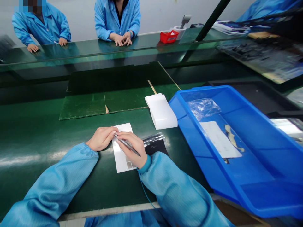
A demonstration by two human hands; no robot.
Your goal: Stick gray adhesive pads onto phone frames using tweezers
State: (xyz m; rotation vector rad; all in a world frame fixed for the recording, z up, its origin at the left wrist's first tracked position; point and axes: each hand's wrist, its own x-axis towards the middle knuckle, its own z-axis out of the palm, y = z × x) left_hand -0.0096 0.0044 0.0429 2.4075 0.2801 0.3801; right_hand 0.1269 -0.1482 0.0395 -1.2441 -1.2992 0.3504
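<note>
A white sheet lies on the green bench top in front of me. My right hand rests on it, fingers closed round metal tweezers whose tips point up-left. My left hand is curled at the sheet's left edge, its fingertips meeting the tweezer tips; whether anything small sits between them I cannot make out. A dark shiny bag lies just right of my right hand.
A stack of white sheets sits beyond the bag. A blue plastic bin at the right holds a clear bag, a paper and a strip. Two people in blue coats rest their hands on the far bench. A red tray stands there.
</note>
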